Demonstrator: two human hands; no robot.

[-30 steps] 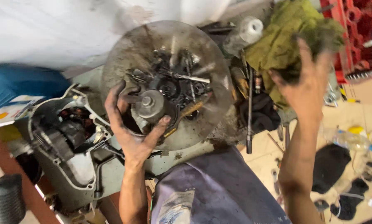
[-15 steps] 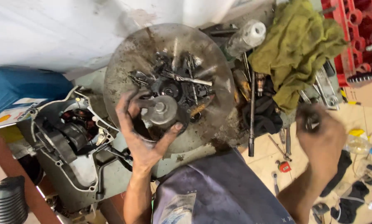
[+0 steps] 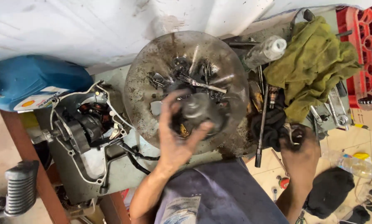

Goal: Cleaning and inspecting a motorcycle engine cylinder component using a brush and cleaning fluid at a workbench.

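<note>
A round metal part (image 3: 197, 108), blurred here, sits over the middle of the grimy metal pan (image 3: 141, 83) of loose bolts and pieces, and the left hand (image 3: 178, 135) cups it from below, thumb and fingers curled around its rim. To handle it well, it seems wise to keep the grip even around the rim and lift straight, so the oily part does not slip back among the bolts. The right hand (image 3: 298, 150) is closed on a small dark thing I cannot make out, beside a long socket wrench (image 3: 262, 120) and under a green rag (image 3: 314, 62). Left of the pan, an open engine cover (image 3: 84, 132) rests on the counter (image 3: 123, 172).
</note>
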